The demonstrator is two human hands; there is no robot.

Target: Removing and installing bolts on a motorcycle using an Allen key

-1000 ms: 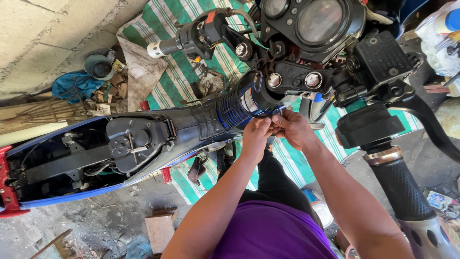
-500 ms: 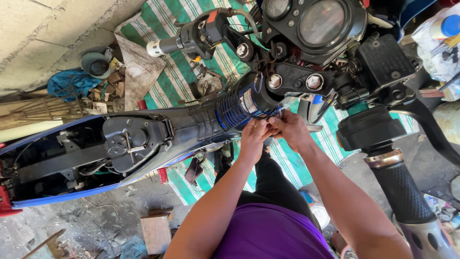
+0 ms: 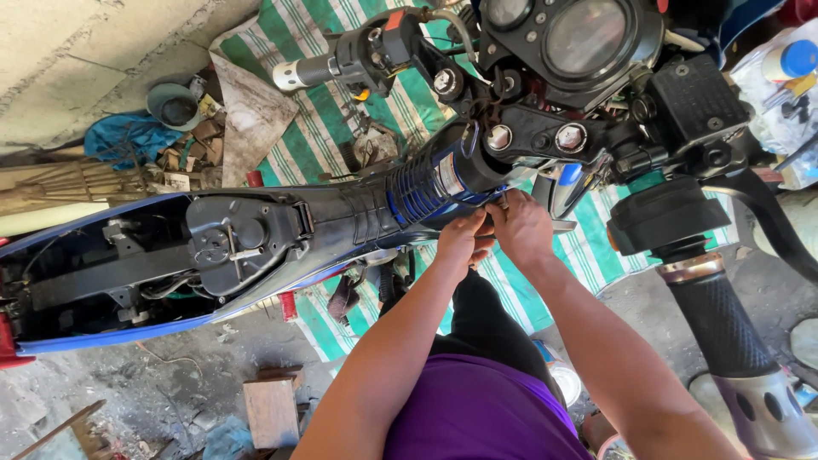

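A blue and black motorbike frame (image 3: 256, 247) with its seat off runs from the left edge to the steering head. My left hand (image 3: 464, 243) and my right hand (image 3: 521, 228) meet under the blue ribbed section (image 3: 426, 183) just behind the handlebar yoke (image 3: 528, 136). Both hands have fingers curled tight against the frame's underside. What they pinch is hidden by the fingers. The round dials (image 3: 588, 34) sit above the hands, and the right grip (image 3: 724, 324) points down at the right.
A green striped mat (image 3: 315, 136) lies under the bike. Scrap, a blue cloth (image 3: 119, 136) and a round cap (image 3: 175, 104) sit at the wall on the left. A wooden block (image 3: 271, 411) stands on the dirt floor. Plastic bags (image 3: 784, 94) are at the right.
The view has shifted slightly, so the bike sits a little higher and further left. Both hands stay at the same spot under the frame, fingers working close together.
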